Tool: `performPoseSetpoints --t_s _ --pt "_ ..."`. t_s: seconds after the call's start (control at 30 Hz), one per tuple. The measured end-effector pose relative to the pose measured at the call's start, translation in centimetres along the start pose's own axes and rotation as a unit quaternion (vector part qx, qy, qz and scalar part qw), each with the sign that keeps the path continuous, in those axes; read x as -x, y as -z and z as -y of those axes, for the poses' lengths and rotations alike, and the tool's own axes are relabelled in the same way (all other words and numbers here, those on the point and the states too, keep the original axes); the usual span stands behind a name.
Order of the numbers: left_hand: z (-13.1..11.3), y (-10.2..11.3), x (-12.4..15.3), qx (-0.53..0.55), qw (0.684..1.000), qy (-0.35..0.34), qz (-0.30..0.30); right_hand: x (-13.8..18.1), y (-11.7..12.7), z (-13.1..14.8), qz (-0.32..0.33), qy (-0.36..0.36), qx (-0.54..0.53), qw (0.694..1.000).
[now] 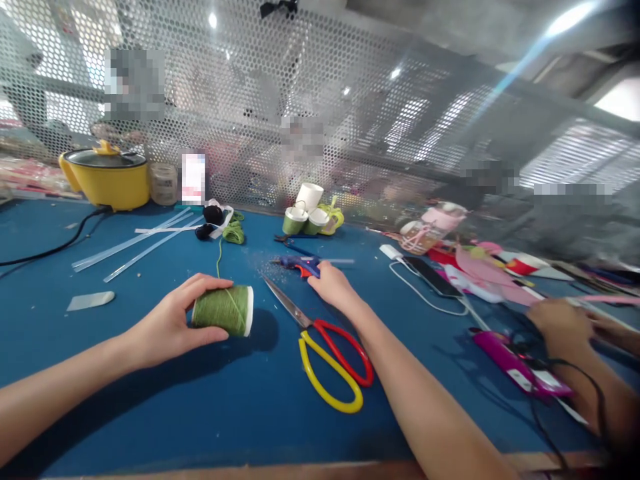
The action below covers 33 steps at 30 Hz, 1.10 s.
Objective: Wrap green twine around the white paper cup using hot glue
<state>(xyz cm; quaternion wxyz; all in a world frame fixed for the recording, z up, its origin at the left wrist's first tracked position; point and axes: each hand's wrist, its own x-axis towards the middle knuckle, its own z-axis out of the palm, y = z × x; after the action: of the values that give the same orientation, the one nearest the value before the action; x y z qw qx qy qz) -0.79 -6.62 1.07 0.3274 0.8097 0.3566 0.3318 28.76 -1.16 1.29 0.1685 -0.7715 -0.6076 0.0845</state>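
My left hand [175, 317] grips a white cylinder wound with green yarn [220, 310], lying sideways with its white end to the right. A strand of that yarn runs back to a small green bundle [234, 231]. My right hand [333, 285] is closed round the handle of a blue hot glue gun [295, 263], whose nozzle points left over the table. A clear glue stick [341, 261] sticks out behind it. Between my arms lie large scissors [303, 320] with one red and one yellow handle, blades slightly apart.
Yarn-wrapped cups [296, 220] and pliers [287, 239] are at the back. Glue sticks [145, 247], black pompoms [213, 215] and a yellow pot [113, 180] stand left. At right are a phone [433, 277], a purple power strip [517, 363] and another person's hand [560, 323].
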Motion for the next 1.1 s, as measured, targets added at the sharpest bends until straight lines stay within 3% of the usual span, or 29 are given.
performPoseSetpoints --t_s 0.17,0.27,0.37,0.6,0.77,1.1 --pt "0.1 0.2 -0.1 -0.040 0.999 -0.012 -0.008 2.1 1.8 1.1 -0.009 0.039 -0.111 0.993" --pt "0.2 0.2 -0.1 -0.049 0.998 -0.027 -0.018 4.3 3.2 2.4 0.070 0.080 -0.248 0.963" --pt "0.3 0.3 -0.2 -0.061 0.998 -0.024 -0.022 6.3 4.2 3.5 0.117 0.074 -0.335 0.932" --pt "1.0 0.6 -0.6 -0.033 0.997 0.061 -0.017 9.3 5.2 5.0 0.148 0.124 -0.270 0.943" --pt "1.4 0.6 -0.7 -0.013 0.997 0.078 -0.007 10.0 5.1 5.1 0.147 0.141 -0.200 0.958" --pt "1.3 0.6 -0.8 -0.012 0.994 0.106 0.006 10.0 5.0 4.9 0.138 0.221 -0.140 0.955"
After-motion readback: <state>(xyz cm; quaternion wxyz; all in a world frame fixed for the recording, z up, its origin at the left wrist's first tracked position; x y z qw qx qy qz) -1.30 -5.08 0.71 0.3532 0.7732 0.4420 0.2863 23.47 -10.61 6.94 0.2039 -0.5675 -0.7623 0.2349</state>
